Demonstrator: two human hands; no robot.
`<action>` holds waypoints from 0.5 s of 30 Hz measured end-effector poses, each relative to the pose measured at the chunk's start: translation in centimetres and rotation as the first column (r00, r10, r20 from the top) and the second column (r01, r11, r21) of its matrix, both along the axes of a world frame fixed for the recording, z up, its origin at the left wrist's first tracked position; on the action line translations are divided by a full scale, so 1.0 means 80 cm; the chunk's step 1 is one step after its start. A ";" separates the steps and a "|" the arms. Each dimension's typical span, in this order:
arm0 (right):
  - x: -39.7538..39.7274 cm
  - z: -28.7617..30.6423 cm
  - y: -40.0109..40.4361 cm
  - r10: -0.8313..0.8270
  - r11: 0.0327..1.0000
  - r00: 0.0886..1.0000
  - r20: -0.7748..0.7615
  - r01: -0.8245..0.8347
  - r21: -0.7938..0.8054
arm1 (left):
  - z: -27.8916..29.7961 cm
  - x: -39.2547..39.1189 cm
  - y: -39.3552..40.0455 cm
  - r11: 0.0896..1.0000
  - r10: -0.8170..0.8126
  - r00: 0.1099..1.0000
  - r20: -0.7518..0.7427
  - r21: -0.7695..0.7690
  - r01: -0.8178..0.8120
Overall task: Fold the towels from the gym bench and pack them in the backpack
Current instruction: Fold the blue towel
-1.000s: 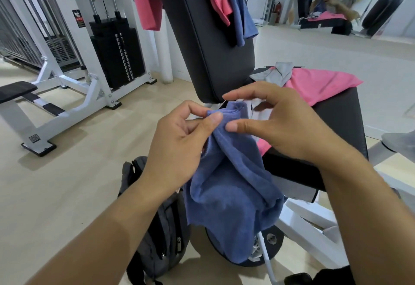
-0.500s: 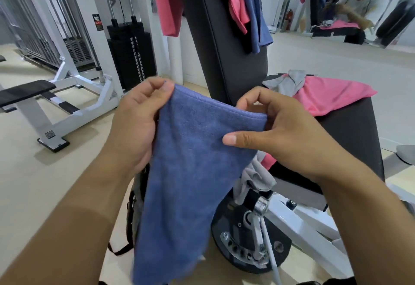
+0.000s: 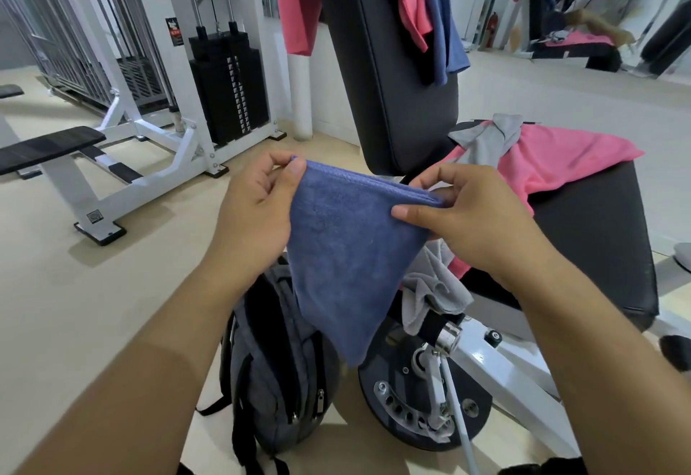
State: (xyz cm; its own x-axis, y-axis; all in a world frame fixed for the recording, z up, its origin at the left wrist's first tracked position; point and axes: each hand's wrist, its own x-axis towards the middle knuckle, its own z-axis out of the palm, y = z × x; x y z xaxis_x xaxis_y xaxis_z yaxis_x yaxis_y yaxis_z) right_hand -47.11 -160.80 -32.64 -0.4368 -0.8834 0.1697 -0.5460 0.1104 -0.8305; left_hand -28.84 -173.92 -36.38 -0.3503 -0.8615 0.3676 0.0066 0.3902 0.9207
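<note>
Head view: a second ago the blue towel (image 3: 347, 250) hung bunched between two hands held close together; now its top edge is drawn out taut and nearly level, so the towel hangs flat and, as I judge it, is ready for a fold. The left hand (image 3: 258, 209) pinches the left corner between thumb and curled fingers, and the right hand (image 3: 463, 220) pinches the right end, where the edge looks doubled, thumb in front. Both forearms reach forward, the hands level with each other in front of the gym bench (image 3: 590, 231). The towel's lower end dangles just above the grey backpack (image 3: 276, 366) standing on the floor. On the bench seat a pink towel (image 3: 561, 160) and a grey towel (image 3: 490, 137) wait unfolded; more cloths drape the upright backrest.
</note>
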 end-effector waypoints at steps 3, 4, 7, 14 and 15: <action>0.005 0.003 0.003 0.048 0.997 0.987 -0.151 -0.039 0.060 | -0.011 -0.013 0.010 0.992 0.083 0.996 0.032 -0.103 -0.080; 0.007 0.004 0.005 0.071 0.995 0.985 -0.157 -0.058 0.086 | -0.010 -0.016 0.015 0.986 0.084 0.996 0.034 -0.145 -0.078; 0.011 0.007 0.005 0.079 0.995 0.983 -0.165 -0.068 0.071 | -0.005 -0.020 0.024 0.967 0.047 0.998 0.035 -0.254 -0.037; -0.004 0.028 0.021 0.287 0.928 0.956 0.052 -0.291 0.231 | -0.007 -0.032 0.034 0.959 -0.009 0.999 0.048 -0.283 0.022; -0.005 0.027 0.021 0.269 0.929 0.963 -0.012 -0.256 0.269 | -0.005 -0.035 0.037 0.957 -0.045 0.997 0.056 -0.284 0.059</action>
State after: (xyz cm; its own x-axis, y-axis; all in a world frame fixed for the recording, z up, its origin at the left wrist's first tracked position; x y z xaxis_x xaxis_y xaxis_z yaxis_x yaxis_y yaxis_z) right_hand -47.52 -159.15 -30.50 -0.1806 -0.9811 -0.0691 -0.6234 0.1685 -0.7635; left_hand -31.61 -170.99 -36.82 -0.4150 -0.7032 0.5773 -0.0080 0.6373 0.7706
